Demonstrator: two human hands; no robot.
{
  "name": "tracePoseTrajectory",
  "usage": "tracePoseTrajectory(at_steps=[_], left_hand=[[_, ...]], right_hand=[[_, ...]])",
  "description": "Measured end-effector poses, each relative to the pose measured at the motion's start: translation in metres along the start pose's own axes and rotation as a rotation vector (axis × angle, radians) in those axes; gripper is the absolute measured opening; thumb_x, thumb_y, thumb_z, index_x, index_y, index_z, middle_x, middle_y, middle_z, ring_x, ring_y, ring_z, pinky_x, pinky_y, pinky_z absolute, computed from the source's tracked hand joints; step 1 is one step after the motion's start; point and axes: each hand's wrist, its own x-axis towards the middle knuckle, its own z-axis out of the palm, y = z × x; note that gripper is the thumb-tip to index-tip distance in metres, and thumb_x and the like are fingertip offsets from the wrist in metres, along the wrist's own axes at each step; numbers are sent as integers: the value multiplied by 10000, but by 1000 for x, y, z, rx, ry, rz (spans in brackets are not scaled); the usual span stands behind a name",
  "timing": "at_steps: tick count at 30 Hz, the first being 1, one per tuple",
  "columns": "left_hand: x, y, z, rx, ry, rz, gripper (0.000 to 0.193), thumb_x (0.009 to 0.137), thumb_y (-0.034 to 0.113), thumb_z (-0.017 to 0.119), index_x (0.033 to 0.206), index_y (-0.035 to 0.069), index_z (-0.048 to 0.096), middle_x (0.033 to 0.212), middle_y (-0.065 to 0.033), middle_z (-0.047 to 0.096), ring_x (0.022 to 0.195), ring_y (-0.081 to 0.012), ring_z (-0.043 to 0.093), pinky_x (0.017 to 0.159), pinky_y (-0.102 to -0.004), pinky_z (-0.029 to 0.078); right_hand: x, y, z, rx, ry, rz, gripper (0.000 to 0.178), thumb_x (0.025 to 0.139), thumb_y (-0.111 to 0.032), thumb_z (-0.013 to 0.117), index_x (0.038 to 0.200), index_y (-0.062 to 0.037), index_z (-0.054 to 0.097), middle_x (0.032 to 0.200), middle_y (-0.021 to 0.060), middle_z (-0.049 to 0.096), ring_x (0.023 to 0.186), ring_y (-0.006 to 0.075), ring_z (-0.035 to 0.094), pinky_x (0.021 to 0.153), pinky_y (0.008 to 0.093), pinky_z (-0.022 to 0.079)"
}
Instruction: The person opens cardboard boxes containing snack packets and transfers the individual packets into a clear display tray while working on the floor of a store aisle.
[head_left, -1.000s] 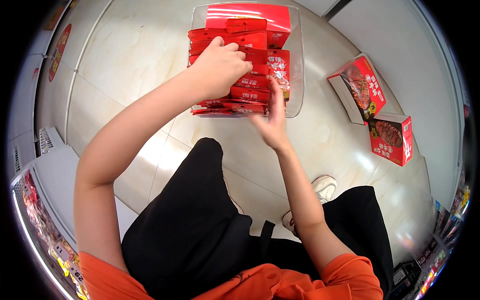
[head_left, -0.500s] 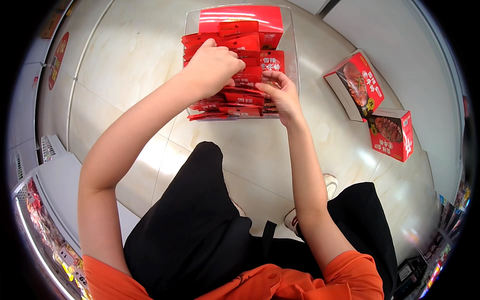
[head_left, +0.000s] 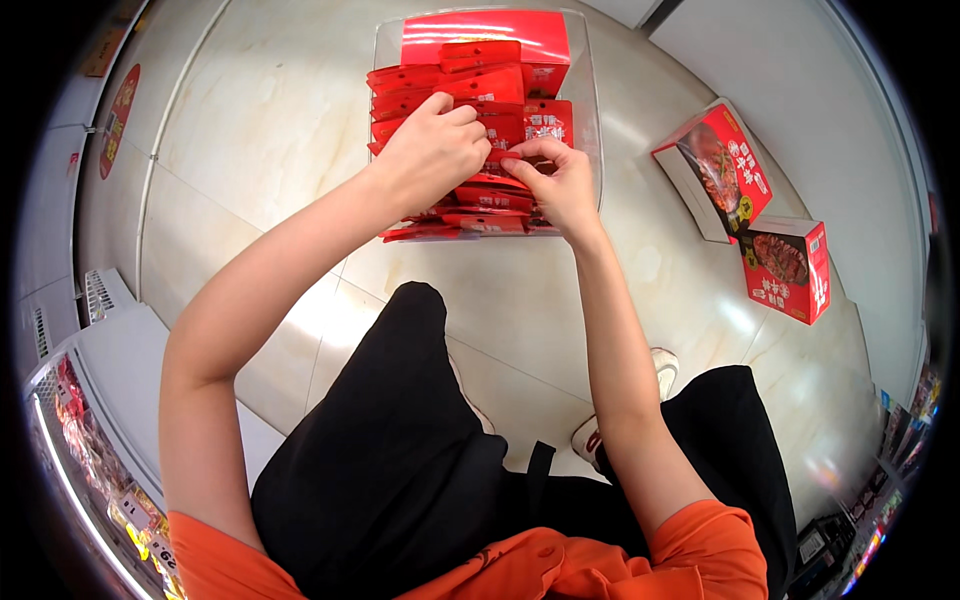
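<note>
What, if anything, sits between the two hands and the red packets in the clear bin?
Nothing visible. The left hand and right hand already rest on the flat red foil packets stacked in the clear plastic bin.

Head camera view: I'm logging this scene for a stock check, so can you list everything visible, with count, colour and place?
Clear plastic bin: one, transparent, on the floor ahead of the person.
Red packets: a stack, too many to count, red, in the bin.
Red boxes: two, red with food pictures, on the floor to the right; the farther one lies open.
Floor: pale glossy tiles.
Chiller cabinet: one, white, lower left, holding small goods.
Shelves: lower right edge, contents too small to tell.
Shoes: white, partly hidden.
Clothing: black trousers, orange top.
Left hand: closed on the packets.
Right hand: pinching a packet's edge.
</note>
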Motion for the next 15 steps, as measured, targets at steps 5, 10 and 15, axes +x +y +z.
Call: tracePoseTrajectory(at_steps=[5,10,15], left_hand=[[-4,-7,-29,-167,204,-55,72,744,83,700,754,64,631,805,-27,643,829,-201,599,825,-349,464],[-5,-11,-29,-403,55,-216,124,794,114,697,883,53,637,821,-64,673,783,-234,639,693,-351,511],[-9,-16,-17,-400,-47,-192,180,821,100,674,991,43,662,887,-91,705,871,-248,672,741,-351,541]], right_hand=[[-6,-17,11,197,131,-122,172,811,-79,739,958,-9,682,1002,45,618,884,128,584,792,274,481],[-9,8,19,404,253,40,193,932,-149,618,1097,-56,661,1077,-9,598,914,68,533,836,252,445],[-11,19,22,289,321,-42,222,960,-172,566,1115,-66,684,1007,-5,619,866,58,530,777,228,439]])
